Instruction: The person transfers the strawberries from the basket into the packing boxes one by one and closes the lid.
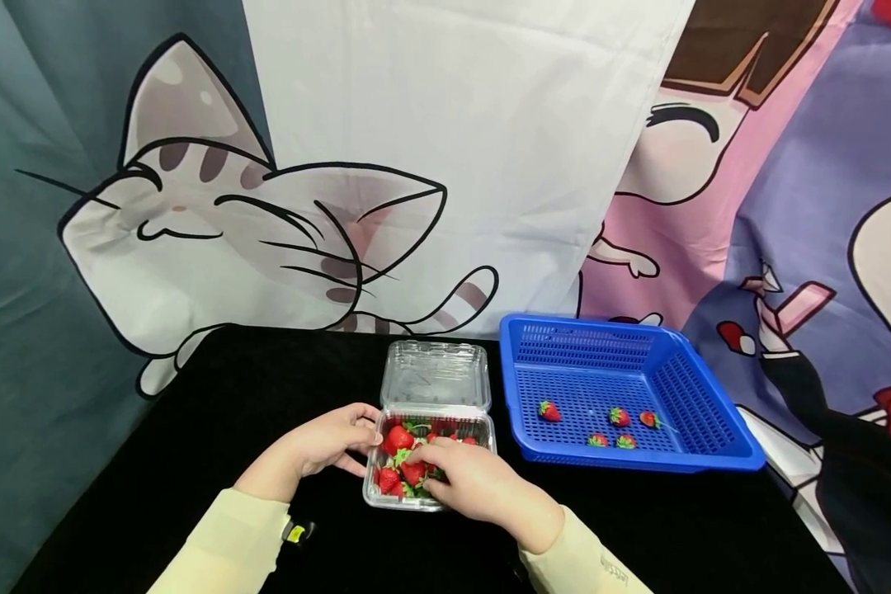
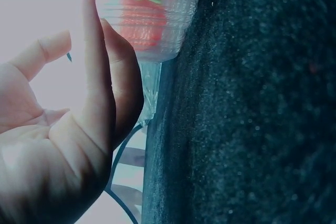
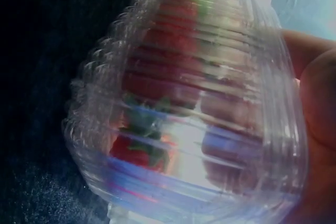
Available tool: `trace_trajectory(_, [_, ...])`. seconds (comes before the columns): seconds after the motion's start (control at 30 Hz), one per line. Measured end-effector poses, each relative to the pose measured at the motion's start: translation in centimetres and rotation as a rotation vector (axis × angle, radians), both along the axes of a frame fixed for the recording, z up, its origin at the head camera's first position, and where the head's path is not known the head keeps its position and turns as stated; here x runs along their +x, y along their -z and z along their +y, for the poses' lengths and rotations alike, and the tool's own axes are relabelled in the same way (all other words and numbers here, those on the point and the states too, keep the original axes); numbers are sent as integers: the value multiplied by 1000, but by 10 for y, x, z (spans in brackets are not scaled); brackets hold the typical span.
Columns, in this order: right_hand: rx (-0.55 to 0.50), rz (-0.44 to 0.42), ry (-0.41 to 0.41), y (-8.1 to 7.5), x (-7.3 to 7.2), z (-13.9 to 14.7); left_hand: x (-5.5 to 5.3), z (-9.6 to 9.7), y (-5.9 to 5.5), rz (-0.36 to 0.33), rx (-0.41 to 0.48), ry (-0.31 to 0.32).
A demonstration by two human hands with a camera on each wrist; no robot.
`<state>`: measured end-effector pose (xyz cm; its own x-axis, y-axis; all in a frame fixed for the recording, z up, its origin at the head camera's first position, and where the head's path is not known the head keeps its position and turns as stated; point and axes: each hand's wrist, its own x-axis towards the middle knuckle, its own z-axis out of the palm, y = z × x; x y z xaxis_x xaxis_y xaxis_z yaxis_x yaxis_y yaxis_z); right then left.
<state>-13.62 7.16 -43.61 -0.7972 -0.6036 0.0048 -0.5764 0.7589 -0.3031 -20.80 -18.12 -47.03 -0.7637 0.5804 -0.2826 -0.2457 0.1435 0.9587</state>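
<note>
A clear plastic clamshell box (image 1: 371,495) full of red strawberries (image 1: 398,439) stands on the black cloth, its lid (image 1: 435,375) folded back behind it. My left hand (image 1: 330,441) touches the box's left side, fingers spread and a fingertip on the rim; in the left wrist view, fingers extend beside the wall. My right hand (image 1: 475,483) reaches over the right rim and pinches a strawberry (image 1: 413,473) between thumb and fingers inside the box. In the right wrist view, the ribbed box wall (image 3: 210,77) covers most of the fingers.
A blue perforated basket (image 1: 594,458) stands to the right of the box, with several strawberries (image 1: 549,411) scattered on its floor. Black cloth (image 1: 282,371) covers the table. A curtain printed with cartoon figures (image 1: 535,124) hangs behind it.
</note>
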Motion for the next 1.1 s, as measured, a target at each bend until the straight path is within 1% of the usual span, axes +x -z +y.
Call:
trace_trajectory(0.23, [-58,-31,46,-4,-1,5,0,0,0,2,-1,-6])
trace_trajectory(0.37, [-92,-39,86,-9,-3,10,1,0,-2,3,2,-5])
trace_trajectory(0.57, [-173,-76,145,-19,-6,20,2,0,-4,0,5,-5])
trace_trajectory(0.73, [-236,-75,193,-28,-3,28,3,1,-5,5,1,-6])
trace_trajectory(0.87, [-277,-62,213,-32,-1,31,2,1,-5,4,1,-12])
trace_trajectory(1.0, [-327,-95,239,-32,0,35,2,1,-3,-3,-4,-13])
trace_trajectory(1.1, [-340,-121,260,-33,2,39,1,0,-2,-3,-8,-14])
